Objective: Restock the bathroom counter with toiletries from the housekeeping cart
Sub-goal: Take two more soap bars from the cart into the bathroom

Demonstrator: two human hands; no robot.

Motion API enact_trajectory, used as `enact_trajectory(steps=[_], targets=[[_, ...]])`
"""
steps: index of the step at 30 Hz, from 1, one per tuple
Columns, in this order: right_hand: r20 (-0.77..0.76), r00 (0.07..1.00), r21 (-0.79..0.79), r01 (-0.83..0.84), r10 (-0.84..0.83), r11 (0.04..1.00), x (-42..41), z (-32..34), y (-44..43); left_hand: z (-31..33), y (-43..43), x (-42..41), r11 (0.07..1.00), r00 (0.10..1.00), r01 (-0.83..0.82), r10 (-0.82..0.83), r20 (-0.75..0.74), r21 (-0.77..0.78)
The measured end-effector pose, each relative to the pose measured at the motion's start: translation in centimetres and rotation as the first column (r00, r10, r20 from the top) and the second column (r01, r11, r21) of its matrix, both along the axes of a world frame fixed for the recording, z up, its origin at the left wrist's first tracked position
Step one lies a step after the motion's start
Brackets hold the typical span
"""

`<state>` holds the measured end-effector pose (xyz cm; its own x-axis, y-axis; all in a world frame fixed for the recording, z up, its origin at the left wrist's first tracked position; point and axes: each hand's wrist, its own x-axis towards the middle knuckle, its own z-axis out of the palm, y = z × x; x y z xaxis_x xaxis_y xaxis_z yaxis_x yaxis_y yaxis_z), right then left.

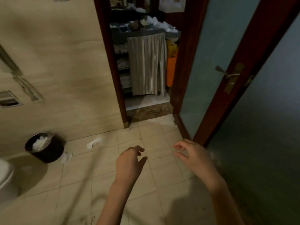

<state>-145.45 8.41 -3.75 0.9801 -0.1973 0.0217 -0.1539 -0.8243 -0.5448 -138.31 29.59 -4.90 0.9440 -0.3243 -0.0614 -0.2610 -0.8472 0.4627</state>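
Note:
The housekeeping cart [146,34] stands just outside the bathroom doorway, straight ahead. Its grey top tray carries small toiletries and white crumpled items, and a striped curtain [148,65] hangs down its front. Folded linens fill its shelves on the left side. My left hand [129,161] and my right hand [193,156] are stretched out in front of me above the tiled floor, well short of the cart. Both have relaxed, loosely bent fingers and hold nothing. The bathroom counter is not in view.
A dark waste bin [44,147] with white rubbish stands by the left wall, with scraps of paper [94,143] on the floor nearby. A toilet's edge [4,176] shows at far left. The open glass door [215,70] with a handle [227,73] stands right of the doorway.

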Motion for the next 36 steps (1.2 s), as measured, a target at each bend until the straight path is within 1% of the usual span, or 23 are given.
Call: enact_trajectory(steps=[4, 10, 18, 28, 30, 33, 36], targets=[[-0.029, 0.998, -0.057, -0.059, 0.057, 0.997, 3.0, -0.3, 0.5, -0.3, -0.4, 1.8, 0.998, 0.999, 0.029, -0.031, 0.035, 0.046], [-0.035, 0.994, -0.113, -0.112, 0.108, 0.987, 8.6, -0.8, -0.6, -0.8, -2.0, 6.2, 0.997, 0.997, 0.06, -0.063, 0.045, 0.055], [-0.006, 0.989, -0.099, -0.147, 0.147, 0.984, 20.4, -2.1, -4.2, -1.6, -6.1, 16.5, 0.994, 0.997, 0.039, -0.045, 0.059, 0.104], [0.066, 0.989, -0.11, -0.128, 0.135, 0.986, 35.9, 0.3, -12.1, 0.8, -14.0, 32.0, 0.988, 0.985, 0.074, -0.093, 0.148, 0.132], [0.066, 0.988, -0.102, -0.131, 0.138, 0.986, 38.4, 0.1, -13.3, 0.8, -15.1, 34.5, 0.99, 0.985, 0.074, -0.092, 0.144, 0.122], [0.018, 0.991, -0.082, -0.131, 0.133, 0.988, 41.1, -0.7, -14.3, 0.3, -15.9, 37.2, 0.992, 0.991, 0.056, -0.069, 0.114, 0.114], [0.0, 0.991, -0.061, -0.133, 0.134, 0.989, 43.7, -1.6, -15.0, -0.6, -16.2, 39.3, 0.991, 0.995, 0.061, -0.07, 0.076, 0.115]])
